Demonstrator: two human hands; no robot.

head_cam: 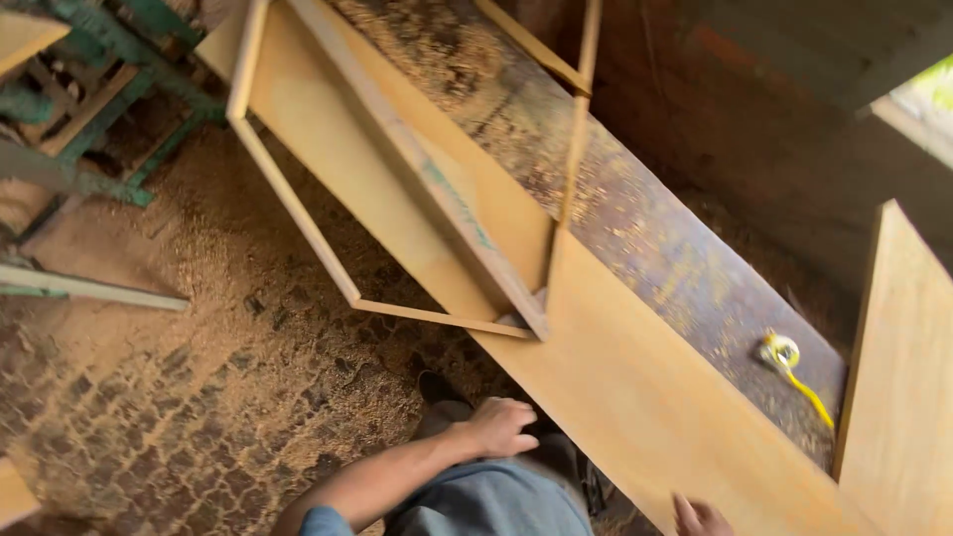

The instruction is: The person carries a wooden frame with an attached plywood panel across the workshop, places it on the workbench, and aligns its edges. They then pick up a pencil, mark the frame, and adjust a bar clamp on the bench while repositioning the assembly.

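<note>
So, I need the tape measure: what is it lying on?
The yellow tape measure lies on the dark, sawdust-strewn bench top, beside the plywood sheet. The plywood covers the rest of the bench.

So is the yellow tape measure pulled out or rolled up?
Pulled out a bit: a yellow strip trails from the tape measure across the dusty workbench.

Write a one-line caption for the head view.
Left hand rests on thigh, right hand touches plywood sheet near yellow tape measure.

Smooth matt plywood board, thin wooden frame, rough sawdust-strewn workbench.
</note>
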